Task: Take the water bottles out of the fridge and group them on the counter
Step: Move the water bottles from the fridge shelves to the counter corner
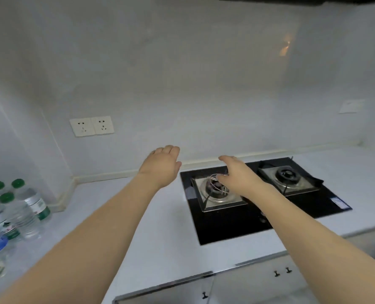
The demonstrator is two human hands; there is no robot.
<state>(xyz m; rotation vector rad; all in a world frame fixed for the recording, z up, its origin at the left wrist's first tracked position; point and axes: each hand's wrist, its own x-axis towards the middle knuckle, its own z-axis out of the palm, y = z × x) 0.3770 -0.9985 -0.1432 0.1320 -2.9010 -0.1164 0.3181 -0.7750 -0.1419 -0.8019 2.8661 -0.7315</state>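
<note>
Several clear water bottles [17,211] with green caps stand packed together at the far left of the white counter [160,233]. Both my arms stretch forward over the counter. My left hand [162,165] hovers in front of the back wall, palm down, holding nothing, its fingertips curled away out of sight. My right hand [237,174] hangs above the left burner of the stove, fingers loosely apart and empty. Neither hand is close to the bottles. The fridge is out of view.
A black glass gas stove [259,218] with two burners is set into the counter on the right. Two wall sockets [91,126] sit on the back wall. White cabinet doors with small dark handles [282,272] run below the counter's front edge.
</note>
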